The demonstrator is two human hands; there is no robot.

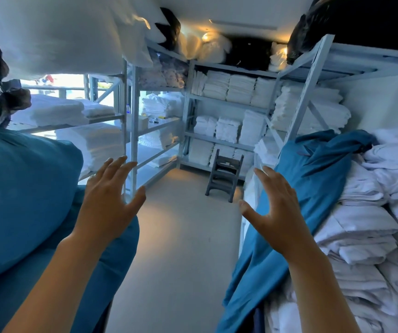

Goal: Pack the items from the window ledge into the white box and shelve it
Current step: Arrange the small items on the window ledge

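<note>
Hands: your left hand [108,188] & right hand [273,200] raised, fingers spread, holding nothing.
Mid: step stool [224,175] on floor ahead.
Far: small box [142,123], small items [156,120] on shelf by window; ID unsure.
Progress: packing, shelving prob. not begun.

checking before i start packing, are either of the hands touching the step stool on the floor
Apart. The head view shows the left hand and right hand open in mid-air, holding nothing, with bare floor between them and the step stool further down the aisle.
</note>
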